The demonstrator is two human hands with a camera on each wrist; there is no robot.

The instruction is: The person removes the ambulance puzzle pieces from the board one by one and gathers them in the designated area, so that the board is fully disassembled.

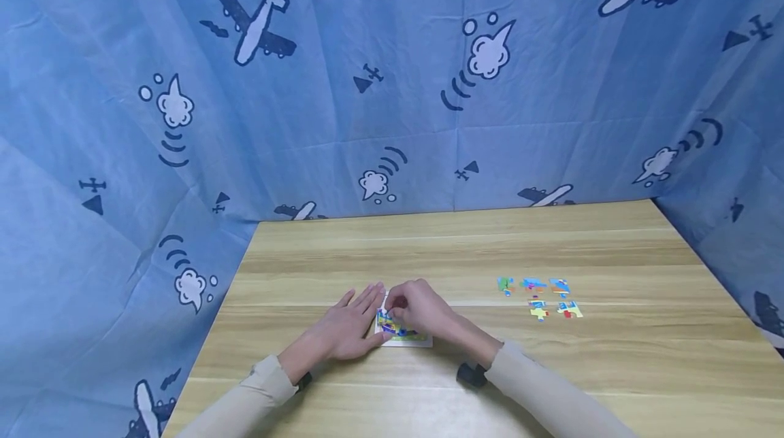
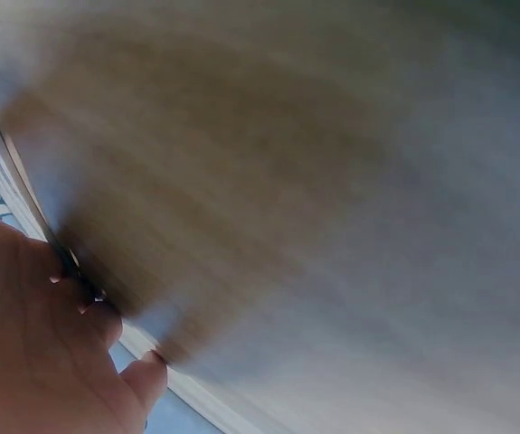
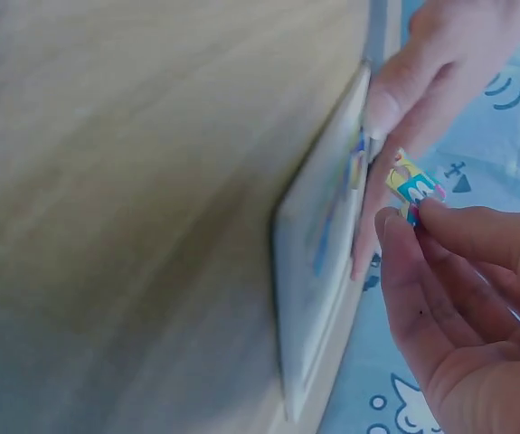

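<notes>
Right wrist view only: distinct puzzle piece [image 3: 412, 187] in right hand [image 3: 477, 357]

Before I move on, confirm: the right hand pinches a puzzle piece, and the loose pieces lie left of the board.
Wrong side: the head view shows the loose pieces lying right of the board. The right hand does pinch a puzzle piece.

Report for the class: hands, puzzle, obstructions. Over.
Right fingers pinching puzzle piece over board. Left fingers straight, at board's left edge. Loose pieces lie right, apart. Nothing visibly blocking.

Forward-down head view, close wrist views, hands [image 1: 352, 329] [image 3: 472, 303] shared
</notes>
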